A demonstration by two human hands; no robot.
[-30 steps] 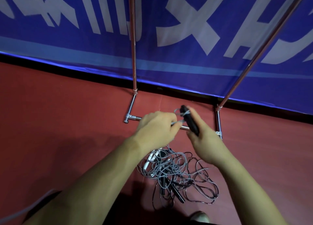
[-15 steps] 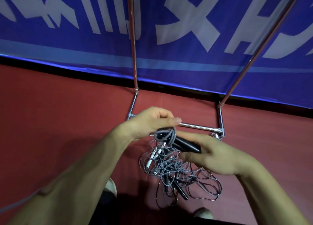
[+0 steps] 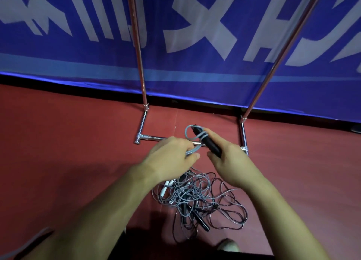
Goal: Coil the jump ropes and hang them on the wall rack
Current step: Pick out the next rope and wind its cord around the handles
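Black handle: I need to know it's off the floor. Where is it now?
Head view, right of centre: the black handle sits in the right hand, grey cord looped round its top, above the tangled rope pile on the floor.

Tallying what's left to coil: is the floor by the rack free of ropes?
No, a tangled pile of jump ropes lies on the red floor near the rack base.

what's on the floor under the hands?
A tangled rope pile on the red floor, with a white handle and black handles showing. The left hand, gripping a cord, and right hand, gripping a handle, cover its far edge.
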